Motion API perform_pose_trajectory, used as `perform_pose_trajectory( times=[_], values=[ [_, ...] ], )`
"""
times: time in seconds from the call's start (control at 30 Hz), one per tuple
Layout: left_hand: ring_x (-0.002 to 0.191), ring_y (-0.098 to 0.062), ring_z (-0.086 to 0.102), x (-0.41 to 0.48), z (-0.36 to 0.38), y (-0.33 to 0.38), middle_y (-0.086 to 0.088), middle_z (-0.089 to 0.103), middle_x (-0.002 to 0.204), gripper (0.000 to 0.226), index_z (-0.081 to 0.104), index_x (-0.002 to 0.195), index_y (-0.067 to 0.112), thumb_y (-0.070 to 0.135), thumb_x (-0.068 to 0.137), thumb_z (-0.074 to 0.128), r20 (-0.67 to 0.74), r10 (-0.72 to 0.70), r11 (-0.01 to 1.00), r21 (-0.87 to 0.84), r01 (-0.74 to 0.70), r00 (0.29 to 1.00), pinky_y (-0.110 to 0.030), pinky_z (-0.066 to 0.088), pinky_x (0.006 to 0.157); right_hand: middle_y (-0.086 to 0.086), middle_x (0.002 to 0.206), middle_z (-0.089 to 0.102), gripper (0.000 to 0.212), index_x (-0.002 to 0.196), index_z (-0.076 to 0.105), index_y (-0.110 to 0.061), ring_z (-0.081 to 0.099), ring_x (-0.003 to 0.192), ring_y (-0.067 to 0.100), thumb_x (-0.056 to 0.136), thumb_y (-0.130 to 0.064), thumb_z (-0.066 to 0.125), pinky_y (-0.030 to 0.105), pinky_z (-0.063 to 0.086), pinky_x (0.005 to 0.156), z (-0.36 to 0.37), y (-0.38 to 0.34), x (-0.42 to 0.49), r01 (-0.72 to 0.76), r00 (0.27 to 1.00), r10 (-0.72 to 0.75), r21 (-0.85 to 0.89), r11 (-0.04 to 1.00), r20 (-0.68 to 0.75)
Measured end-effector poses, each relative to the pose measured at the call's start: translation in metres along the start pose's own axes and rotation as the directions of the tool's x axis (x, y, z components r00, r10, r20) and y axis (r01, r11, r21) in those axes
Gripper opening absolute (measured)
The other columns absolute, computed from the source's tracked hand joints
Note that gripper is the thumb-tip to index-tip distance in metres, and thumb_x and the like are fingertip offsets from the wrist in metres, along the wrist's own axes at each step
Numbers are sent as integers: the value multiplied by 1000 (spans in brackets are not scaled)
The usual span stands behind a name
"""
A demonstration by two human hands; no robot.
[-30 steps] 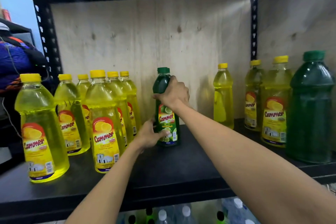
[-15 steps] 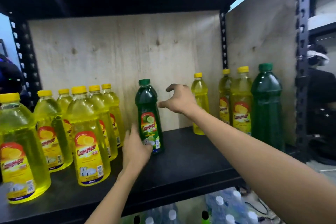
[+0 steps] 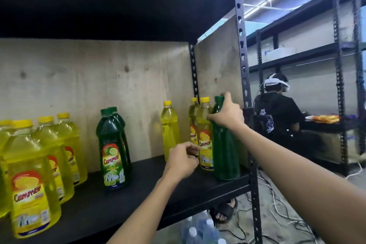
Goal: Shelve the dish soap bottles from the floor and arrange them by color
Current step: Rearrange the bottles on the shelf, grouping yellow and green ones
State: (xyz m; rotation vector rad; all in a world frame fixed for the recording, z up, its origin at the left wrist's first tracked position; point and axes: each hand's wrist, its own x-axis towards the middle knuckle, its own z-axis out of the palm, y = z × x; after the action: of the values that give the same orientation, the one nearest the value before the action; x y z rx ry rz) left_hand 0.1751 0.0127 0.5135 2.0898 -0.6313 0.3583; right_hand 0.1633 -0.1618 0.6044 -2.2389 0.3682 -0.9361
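Note:
On the black shelf (image 3: 150, 190), a large green bottle (image 3: 224, 150) stands at the far right, and my right hand (image 3: 227, 114) grips its neck. My left hand (image 3: 183, 159) hovers loosely curled and empty in front of the yellow bottles (image 3: 205, 134) beside it. A lone yellow bottle (image 3: 170, 128) stands near the back wall. Two green bottles (image 3: 113, 148) stand one behind the other at mid-shelf. Several yellow bottles (image 3: 33, 180) crowd the left end.
A black upright post (image 3: 246, 105) bounds the shelf on the right. Below lie water bottles (image 3: 200, 230). A seated person in a headset (image 3: 277, 113) is at another rack on the right, with cables (image 3: 281, 210) on the floor.
Both hands left the green bottle at mid-shelf and moved right. My right hand now grips the large green bottle's neck. The view swung right.

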Motion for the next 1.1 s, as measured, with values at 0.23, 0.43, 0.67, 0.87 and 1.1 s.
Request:
perform_pose_trajectory(
  times=[0.23,0.43,0.67,0.87,1.1],
  values=[
    [104,-2,56,-2,-8,-4,12,58,124,83,46,141,25,21,69,88,117,-85,986,-137,101,990,-11,47,75,4,109,67,76,122,52,-18,68,97,25,57,-17,91,29,56,74,-30,5,-8,80,940,-193,367,927,283],
    [128,-8,49,-4,10,-5,19,51,135,108,37,144,34,44,53,93,179,-37,991,-123,60,983,-23,42,101,9,119,72,67,121,69,-21,63,117,27,64,11,84,36,51,94,-42,7,-23,131,802,-421,563,816,424],
    [101,8,59,-17,28,-14,24,65,108,86,52,117,45,63,41,88,-187,18,990,-131,-43,982,-14,49,84,3,124,68,68,132,59,-21,62,120,24,72,0,82,40,50,101,-34,-8,-45,157,757,-417,480,863,503],
    [108,-13,61,-32,25,-8,15,61,114,95,48,122,41,81,39,70,-422,-174,984,-39,174,890,-33,54,85,-16,101,64,75,126,62,-20,62,101,12,59,-25,95,15,48,69,8,-50,-65,309,882,-401,338,889,248],
    [121,-25,50,-56,-46,-60,1,48,131,110,37,138,37,92,45,55,-654,-186,929,125,347,734,-45,50,91,-8,98,76,56,114,71,-16,73,95,13,63,-14,94,25,60,79,66,-106,-66,112,823,-415,605,788,388]
  ],
)
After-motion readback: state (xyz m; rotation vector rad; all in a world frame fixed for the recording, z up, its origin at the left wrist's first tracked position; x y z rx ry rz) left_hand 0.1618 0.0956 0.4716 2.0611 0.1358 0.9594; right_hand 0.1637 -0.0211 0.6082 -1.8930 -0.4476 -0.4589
